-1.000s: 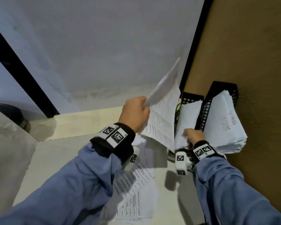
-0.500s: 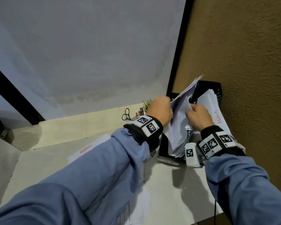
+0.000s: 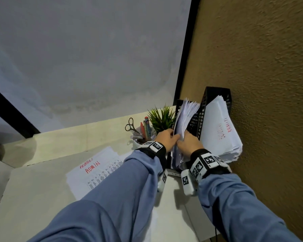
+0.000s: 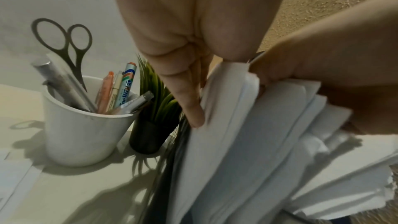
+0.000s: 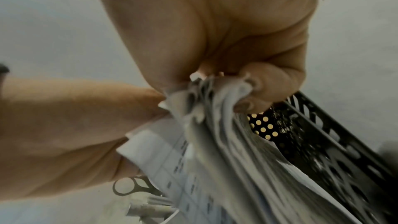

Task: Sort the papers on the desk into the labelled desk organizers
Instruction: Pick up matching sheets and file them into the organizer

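Two hands, left [image 3: 165, 138] and right [image 3: 188, 143], each grip pinching one paper stack [image 3: 185, 119] upright in black organizer [image 3: 196, 123], bench [image 3: 42, 189] at 1 o'clock.

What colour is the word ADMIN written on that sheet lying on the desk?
Red, handwritten on the white sheet; clearest in the head view.

Your white paper stack [image 3: 185, 123] upright in the black mesh organizer [image 3: 198, 119], second stack [image 3: 219, 131] alongside, "ADMIN" sheet [image 3: 96, 170] flat on the worktop
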`<state>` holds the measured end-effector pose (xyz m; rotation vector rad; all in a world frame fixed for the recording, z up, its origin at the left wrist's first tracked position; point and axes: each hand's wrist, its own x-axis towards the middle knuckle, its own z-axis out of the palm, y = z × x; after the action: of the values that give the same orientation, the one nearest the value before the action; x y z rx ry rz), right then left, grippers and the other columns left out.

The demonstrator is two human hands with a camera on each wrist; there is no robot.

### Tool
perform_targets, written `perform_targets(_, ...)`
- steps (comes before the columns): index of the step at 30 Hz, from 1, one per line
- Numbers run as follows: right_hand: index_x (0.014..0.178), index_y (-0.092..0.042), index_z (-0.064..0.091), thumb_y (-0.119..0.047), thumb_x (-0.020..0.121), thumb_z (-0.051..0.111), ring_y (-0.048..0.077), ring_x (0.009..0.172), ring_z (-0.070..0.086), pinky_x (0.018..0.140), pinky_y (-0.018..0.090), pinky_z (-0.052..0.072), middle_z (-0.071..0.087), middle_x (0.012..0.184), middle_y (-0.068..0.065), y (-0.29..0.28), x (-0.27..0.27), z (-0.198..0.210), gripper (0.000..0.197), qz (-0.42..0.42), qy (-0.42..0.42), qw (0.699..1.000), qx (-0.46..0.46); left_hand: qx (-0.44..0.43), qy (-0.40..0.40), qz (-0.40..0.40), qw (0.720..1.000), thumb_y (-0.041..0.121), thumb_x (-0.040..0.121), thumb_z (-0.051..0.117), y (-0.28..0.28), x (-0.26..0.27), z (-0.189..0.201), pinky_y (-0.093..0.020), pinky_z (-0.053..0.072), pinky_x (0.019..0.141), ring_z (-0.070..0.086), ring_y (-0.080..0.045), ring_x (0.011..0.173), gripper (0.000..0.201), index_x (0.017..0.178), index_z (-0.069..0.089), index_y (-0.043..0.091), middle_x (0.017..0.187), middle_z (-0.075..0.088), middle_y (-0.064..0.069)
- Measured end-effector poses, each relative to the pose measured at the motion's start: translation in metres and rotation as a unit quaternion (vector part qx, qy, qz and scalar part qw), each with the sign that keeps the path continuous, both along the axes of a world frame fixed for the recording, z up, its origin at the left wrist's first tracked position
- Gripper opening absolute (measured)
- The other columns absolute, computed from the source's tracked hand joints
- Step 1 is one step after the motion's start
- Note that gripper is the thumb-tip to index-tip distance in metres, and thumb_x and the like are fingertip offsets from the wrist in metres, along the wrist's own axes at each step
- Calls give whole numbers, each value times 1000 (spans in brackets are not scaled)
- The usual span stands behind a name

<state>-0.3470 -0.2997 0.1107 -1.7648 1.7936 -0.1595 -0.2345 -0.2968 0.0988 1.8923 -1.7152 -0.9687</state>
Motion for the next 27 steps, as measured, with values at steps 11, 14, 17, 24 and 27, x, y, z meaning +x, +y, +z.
perform_targets(11, 66, -25, 50, -37, 89, 52, 16, 53, 50, 56, 33, 42, 52, 53, -5, 91, 23, -34, 26, 150, -165, 963, -152, 17, 96, 339, 936, 18, 87, 61, 127, 135, -65, -35, 50, 90, 60, -26, 99, 19, 105, 61, 11, 113, 64, -10)
perform_targets(14, 75, -21, 58, -32, 90, 53, 18, 67, 57, 64, 29, 44, 59, 69, -3, 113, 45, -73, 19, 193, -111, 973, -61, 112, 59, 438, 890, 19, 86, 62, 169, 167, -99, -31, 42, 88, 53, -34, 114, 41, 123, 53, 2, 129, 52, -17)
perform_targets(17, 102, -5, 62, -15, 90, 54, 21, 84, 57, 70, 16, 41, 55, 91, 6, 124, 65, -104, 18, 153, -126, 979, 55, 189, 29, 515, 835, 28, 82, 67, 197, 180, -119, -42, 43, 96, 47, -41, 118, 64, 130, 41, -5, 133, 45, -24)
perform_targets(24, 71, -22, 37, -22, 83, 58, 16, 80, 38, 70, 24, 31, 39, 90, 5, 131, 93, -132, 24, 64, -47, 993, 92, 155, 78, 580, 796, 30, 78, 71, 222, 188, -147, -45, 43, 98, 51, -40, 116, 68, 128, 40, -3, 132, 47, -24)
perform_targets(27, 112, -12, 52, -18, 83, 62, 16, 89, 43, 75, 21, 33, 44, 99, 2, 129, 96, -139, 32, 59, -50, 990, 121, 113, 95, 570, 809, 22, 81, 71, 229, 192, -149, -37, 43, 90, 55, -37, 109, 48, 119, 50, 1, 121, 56, -21)
